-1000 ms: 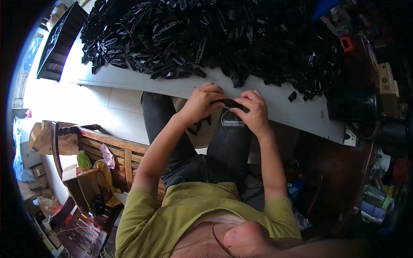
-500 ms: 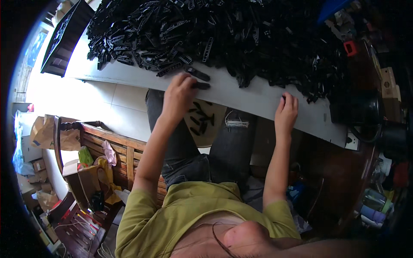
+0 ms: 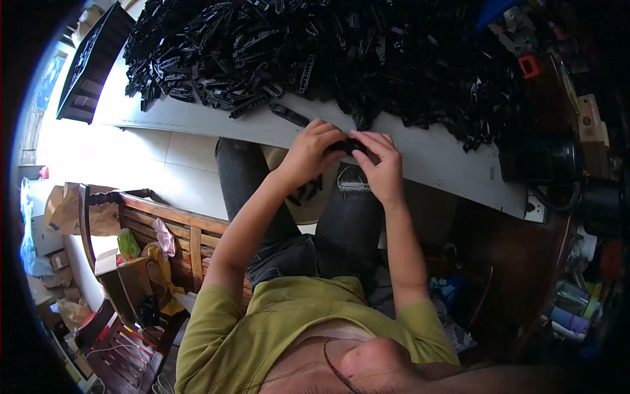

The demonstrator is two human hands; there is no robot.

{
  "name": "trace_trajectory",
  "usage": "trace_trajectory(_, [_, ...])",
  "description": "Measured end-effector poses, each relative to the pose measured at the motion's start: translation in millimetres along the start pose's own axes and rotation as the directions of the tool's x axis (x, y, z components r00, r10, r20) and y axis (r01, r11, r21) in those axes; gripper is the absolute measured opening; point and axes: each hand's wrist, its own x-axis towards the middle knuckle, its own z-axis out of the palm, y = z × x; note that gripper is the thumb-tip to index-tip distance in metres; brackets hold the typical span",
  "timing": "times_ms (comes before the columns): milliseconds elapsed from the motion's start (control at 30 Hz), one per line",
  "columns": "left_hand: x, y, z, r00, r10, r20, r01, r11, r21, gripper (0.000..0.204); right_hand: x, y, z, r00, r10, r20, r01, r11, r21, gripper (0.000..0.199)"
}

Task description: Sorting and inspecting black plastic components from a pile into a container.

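A: What's held?
B: I see a small black part (image 3: 346,145), pinched between both hands at the near edge of the white table (image 3: 446,154).
A: Hands?
B: Left hand (image 3: 308,152) and right hand (image 3: 380,164) are together, fingers clamped on it.
A: Around the table?
B: Black parts heap (image 3: 341,52) on the table beyond the hands, one loose black strip (image 3: 289,115) on it just left of them. Wooden bench (image 3: 164,236) below-left of the table.

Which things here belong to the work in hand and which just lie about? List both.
In the work:
left hand
right hand
small black part between them
heap of black parts
white table

Lying about:
black pot
wooden bench
paper bag
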Motion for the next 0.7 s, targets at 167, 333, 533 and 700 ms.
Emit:
trace_trajectory(167, [2, 1, -3, 0.999, -0.049, 0.011, 0.05, 0.995, -0.084, 0.041, 2, -18, -9, 0.979, 0.194, 0.058, -0.187, 0.976, -0.107, 0.036])
trace_trajectory(333, [1, 1, 1, 0.997, -0.071, -0.004, 0.07, 0.993, -0.098, 0.046, 2, 1, 11, 0.985, 0.171, 0.005, -0.15, 0.855, 0.496, 0.031])
trace_trajectory(533, [1, 2, -3, 0.996, -0.089, 0.02, 0.091, 0.991, -0.094, 0.047, -7, 2, 1, 0.994, -0.058, -0.093, 0.043, 0.986, -0.162, 0.026])
trace_trajectory(700, [1, 4, -10, 0.977, -0.192, 0.093, 0.207, 0.96, -0.189, 0.052, -9, 6, -18, 0.998, -0.068, 0.014, 0.069, 0.93, -0.361, 0.028])
